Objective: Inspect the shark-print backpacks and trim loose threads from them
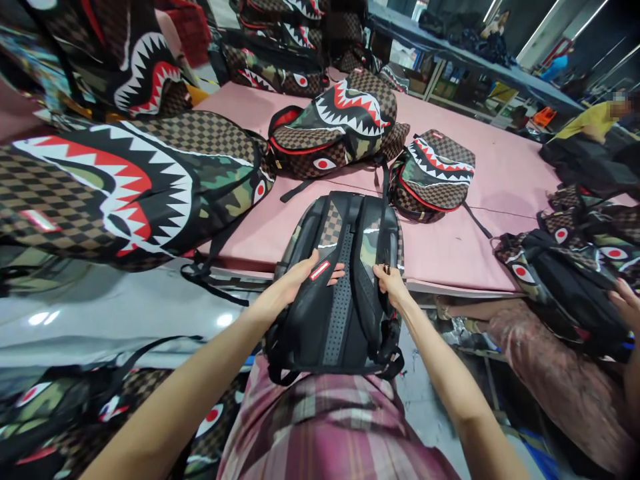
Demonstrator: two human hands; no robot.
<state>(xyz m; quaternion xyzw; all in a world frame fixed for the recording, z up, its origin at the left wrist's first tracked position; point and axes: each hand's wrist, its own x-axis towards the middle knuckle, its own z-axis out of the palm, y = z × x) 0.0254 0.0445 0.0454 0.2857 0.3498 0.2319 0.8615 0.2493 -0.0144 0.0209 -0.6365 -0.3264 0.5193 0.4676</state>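
A black backpack (340,320) rests back-side up on my lap and against the table edge, its padded shoulder straps facing me. My left hand (300,272) is around the left shoulder strap (327,243), with the fingertips coming out on its inner side beside a red label. On the other side, my right hand (393,281) pinches the edge of the right shoulder strap (371,247), near a small dark fitting. Checkered and camouflage panels show on both straps. The front of this backpack faces down and is hidden.
On the pink table (495,247) lie a large shark-mouth backpack (150,187), another backpack (345,120) and a small bag (437,170). More backpacks (280,60) are stacked behind. At right, a co-worker's hand (627,303) touches a backpack (560,287). Bags (55,413) lie below left.
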